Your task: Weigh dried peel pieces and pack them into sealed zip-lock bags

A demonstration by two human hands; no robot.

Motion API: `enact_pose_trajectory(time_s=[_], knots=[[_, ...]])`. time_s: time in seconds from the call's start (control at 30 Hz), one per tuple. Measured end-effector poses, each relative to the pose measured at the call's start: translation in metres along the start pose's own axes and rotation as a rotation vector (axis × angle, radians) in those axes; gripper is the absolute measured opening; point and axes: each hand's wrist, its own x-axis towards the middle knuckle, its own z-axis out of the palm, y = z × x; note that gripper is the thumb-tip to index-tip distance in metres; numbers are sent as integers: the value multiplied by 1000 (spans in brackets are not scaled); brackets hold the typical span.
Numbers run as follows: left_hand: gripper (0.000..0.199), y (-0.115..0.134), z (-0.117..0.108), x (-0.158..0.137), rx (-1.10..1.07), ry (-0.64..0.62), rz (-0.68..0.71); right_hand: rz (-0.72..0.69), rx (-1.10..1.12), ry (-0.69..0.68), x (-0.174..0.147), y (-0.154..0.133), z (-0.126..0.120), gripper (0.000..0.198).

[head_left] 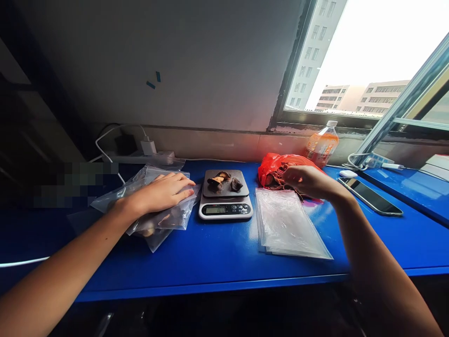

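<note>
My left hand (166,191) lies flat, fingers stretched out, on a pile of clear plastic bags (140,180). Between my hands stands a small digital kitchen scale (226,210). On its dark plate rest several dried brown pieces (220,179), which look like dried mushroom slices. My right hand (303,180) is over a red plastic bag (266,171) of dried, reddish-brown slices (273,180). Its fingers are curled together among the slices. The fingertips are partly hidden, so what they grip cannot be made out. In front of the red bag lies a stack of flat clear bags (289,227).
Everything stands on a blue table (210,262). Behind the red bag is a bottle of orange drink (322,142). A phone (372,196) and a white case (347,173) lie at the right. A charger (148,147) on a power strip (163,157) trails a white cable at the back left.
</note>
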Motion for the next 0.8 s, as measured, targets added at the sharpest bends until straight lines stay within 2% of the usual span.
enact_pose_trajectory(time_s=[0.1,0.13,0.2,0.3,0.37,0.47,0.57,0.8], knots=[[51,2,-2,-1,9,-8,-2,152,-1,202,-5,21,-9,16],[51,3,-2,-1,13,-11,-2,185,10,231,-5,25,-9,17],[52,3,-3,-1,13,-14,-6,147,47,165,-3,23,-2,17],[53,2,-3,0,3,-14,-14,-30,60,-33,5,5,23,12],[55,1,-2,1,-1,-12,-9,-81,13,-79,12,-7,38,10],[54,-1,-1,2,4,-13,-7,-99,-48,-71,17,-14,48,12],[53,-1,0,2,11,-15,-3,-84,-83,-56,17,-13,47,12],[53,-2,1,1,-17,8,-4,-112,-46,-29,16,-17,49,9]])
